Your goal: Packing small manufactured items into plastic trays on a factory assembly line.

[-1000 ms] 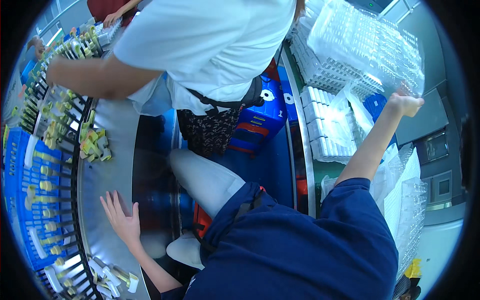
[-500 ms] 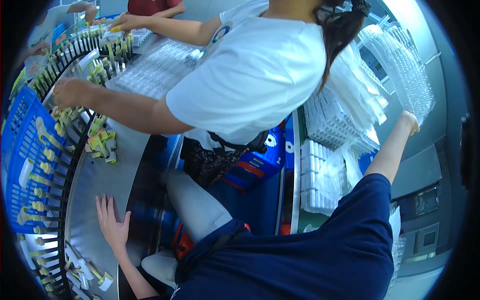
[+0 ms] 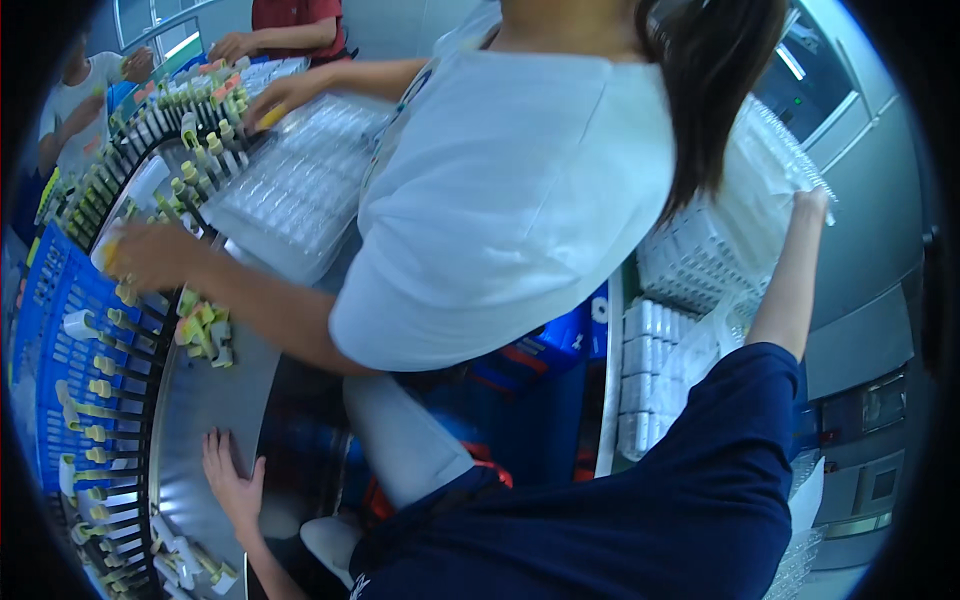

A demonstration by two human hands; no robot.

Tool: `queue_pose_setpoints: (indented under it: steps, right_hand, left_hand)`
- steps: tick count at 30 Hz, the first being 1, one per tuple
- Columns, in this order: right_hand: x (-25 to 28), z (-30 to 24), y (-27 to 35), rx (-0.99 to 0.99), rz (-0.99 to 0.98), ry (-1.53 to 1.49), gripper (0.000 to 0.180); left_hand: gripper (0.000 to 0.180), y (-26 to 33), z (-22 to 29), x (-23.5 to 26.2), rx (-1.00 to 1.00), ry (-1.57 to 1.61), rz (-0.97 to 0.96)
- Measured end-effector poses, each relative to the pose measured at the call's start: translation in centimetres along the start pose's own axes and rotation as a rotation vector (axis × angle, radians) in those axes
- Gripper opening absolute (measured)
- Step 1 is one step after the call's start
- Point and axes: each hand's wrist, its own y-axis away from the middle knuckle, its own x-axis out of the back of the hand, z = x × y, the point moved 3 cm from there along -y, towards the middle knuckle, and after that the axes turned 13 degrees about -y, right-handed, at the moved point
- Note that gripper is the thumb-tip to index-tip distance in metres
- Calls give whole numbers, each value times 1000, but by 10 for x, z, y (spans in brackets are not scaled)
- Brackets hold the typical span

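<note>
My left hand (image 3: 232, 485) lies palm down with fingers spread on the metal tabletop (image 3: 205, 400), beside the curved rail on the left. Far out to the right, my right hand (image 3: 812, 205) is closed on the edge of a clear plastic tray (image 3: 785, 145). The tray is over the stacked white packed trays (image 3: 690, 255); whether it rests on them I cannot tell. Small yellow-green and white plastic parts (image 3: 205, 330) lie in a heap on the tabletop beyond my left hand, and more loose parts (image 3: 185, 550) lie nearer me.
A co-worker in a white shirt (image 3: 520, 210) stands close ahead, arms stretched over the line. A clear tray (image 3: 300, 190) sits before them. Black pegs bearing parts (image 3: 120, 410) line the curved rail by a blue basket (image 3: 50, 350). White packs (image 3: 650, 375) stand right.
My right hand has drawn the clear tray lower and nearer the stack. My left hand stays flat on the tabletop. The co-worker leans nearer, and the view has shifted slightly.
</note>
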Motion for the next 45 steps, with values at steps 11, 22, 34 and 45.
queue_pose_setpoints:
  steps: [11,22,34,45]
  right_hand:
    - [106,-49,198,510,-109,-36,32]
    - [413,-4,422,772,-352,1771,47]
    - [505,-65,489,623,-473,2085,80]
    - [532,-52,492,646,-376,1758,89]
  left_hand:
    - [70,-5,-5,-34,-126,68,76]
    - [70,-23,6,-41,-91,27,100]
    - [65,-11,4,-52,-187,-64,131]
    - [62,-36,-35,-115,-463,-67,244]
